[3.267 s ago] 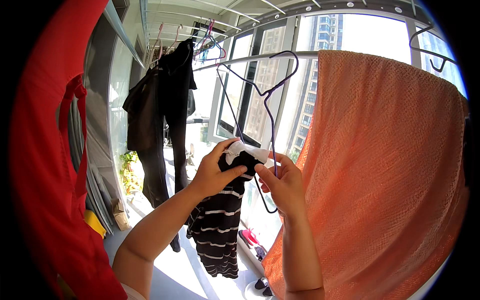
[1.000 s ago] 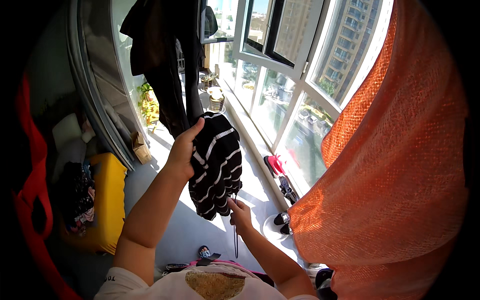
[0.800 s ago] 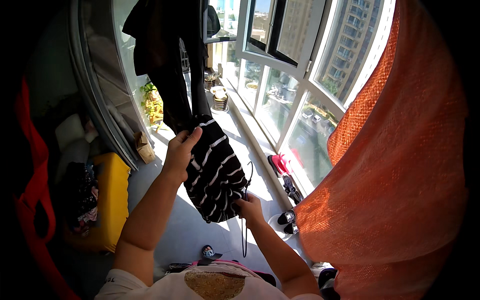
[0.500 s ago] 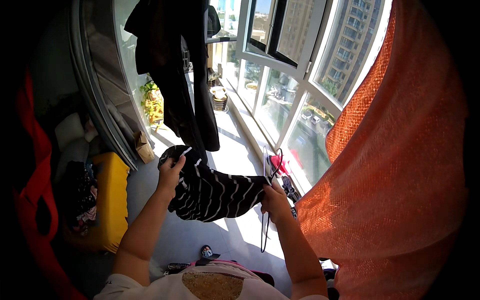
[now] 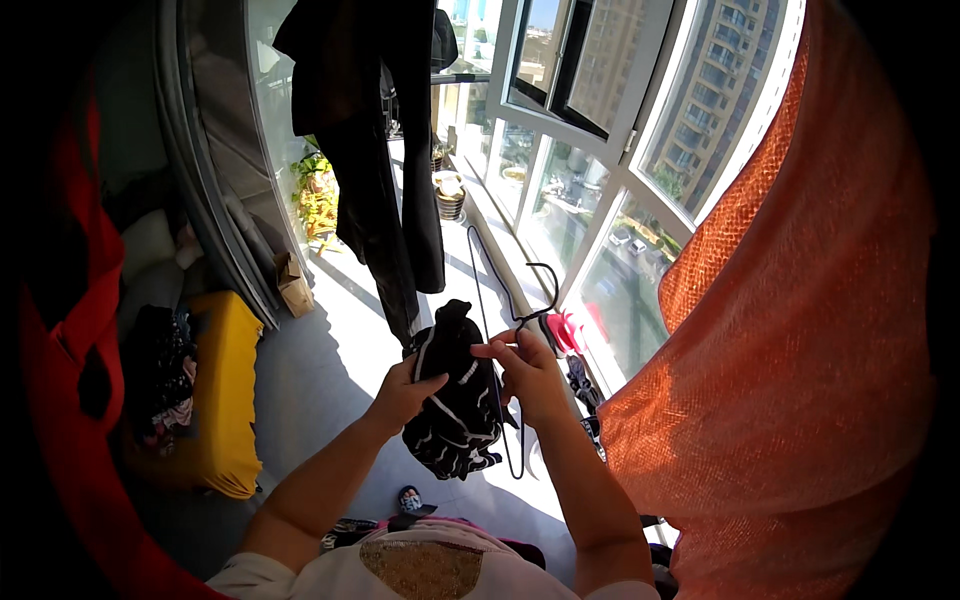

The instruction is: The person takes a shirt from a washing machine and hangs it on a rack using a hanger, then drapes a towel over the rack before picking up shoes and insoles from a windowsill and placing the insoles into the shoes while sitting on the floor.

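My left hand [image 5: 400, 396] is closed on a black garment with white stripes [image 5: 455, 425]. The cloth is bunched up and hangs in front of me at the middle of the view. A thin dark clothes hanger [image 5: 555, 287] is in my right hand [image 5: 533, 378], gripped near the base of its hook. The hanger stands tilted on end, one long side running up past the garment's right edge. My right fingertips reach over to the striped cloth and seem to touch it. Part of the hanger is hidden behind my right hand and the garment.
Long black clothes [image 5: 365, 180] hang just beyond my hands. An orange cloth [image 5: 780, 400] fills the right side, beside the windows [image 5: 570, 200]. At left stands a yellow-covered piece of furniture [image 5: 228, 400] with clothes on it. A cardboard box [image 5: 293, 285] and potted plants [image 5: 450, 195] sit farther off.
The striped garment, earlier stretched sideways between both hands, is now bunched in my left hand. My hands have come closer together, and the hanger now shows more fully beside the cloth.
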Tool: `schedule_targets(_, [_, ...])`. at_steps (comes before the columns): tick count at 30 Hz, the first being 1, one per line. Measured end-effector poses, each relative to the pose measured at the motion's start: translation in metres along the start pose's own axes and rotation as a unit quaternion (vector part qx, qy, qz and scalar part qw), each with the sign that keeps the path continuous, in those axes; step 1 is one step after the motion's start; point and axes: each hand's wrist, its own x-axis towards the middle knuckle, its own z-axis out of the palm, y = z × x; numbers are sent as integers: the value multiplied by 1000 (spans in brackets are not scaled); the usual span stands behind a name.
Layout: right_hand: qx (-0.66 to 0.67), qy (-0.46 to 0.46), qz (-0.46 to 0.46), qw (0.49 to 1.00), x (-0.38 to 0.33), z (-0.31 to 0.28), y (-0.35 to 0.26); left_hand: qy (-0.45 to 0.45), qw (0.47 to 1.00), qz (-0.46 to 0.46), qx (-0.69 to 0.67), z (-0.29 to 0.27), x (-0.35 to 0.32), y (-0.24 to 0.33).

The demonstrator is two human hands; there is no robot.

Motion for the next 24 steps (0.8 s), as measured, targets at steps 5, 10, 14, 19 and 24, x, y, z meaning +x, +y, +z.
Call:
schedule_targets(5, [-143,2,-57,988,-13,-30,30,-53,966,-96,-233,-2,-10,34])
schedule_targets(10, [-125,3,30,992,-20,-29,41,-94,980,-112,-134,-18,-5,33])
schedule_targets(14, [-246,49,-14,968,-25,-50,15,-121,986,-112,42,-47,-2,32])
schedule_targets(19, [-139,92,-18,986,-28,-16,9,-90,988,-84,96,-28,-2,4])
schedule_targets(24, [-52,102,-8,993,-21,16,14,-126,982,77,120,25,-12,-17])
